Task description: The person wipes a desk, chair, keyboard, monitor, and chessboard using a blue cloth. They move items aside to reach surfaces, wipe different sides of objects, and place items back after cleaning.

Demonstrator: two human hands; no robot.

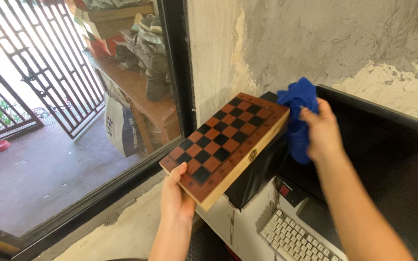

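I am watching the left hand [177, 195] gripping the near corner of a folded wooden chessboard [226, 142], thumb lying on its checkered top, fingers hidden underneath. The board is being held tilted in the air, its far end rising toward the right, above a black speaker [255, 176] standing on the white desk [245, 232]. The right hand [321, 130] is clenching a blue cloth [297, 108] and pressing it against the board's far right corner. Behind that hand a black monitor [388, 154] is standing, with a white keyboard [296, 239] lying near it. On the left, a window is showing a metal gate [35, 72] outside
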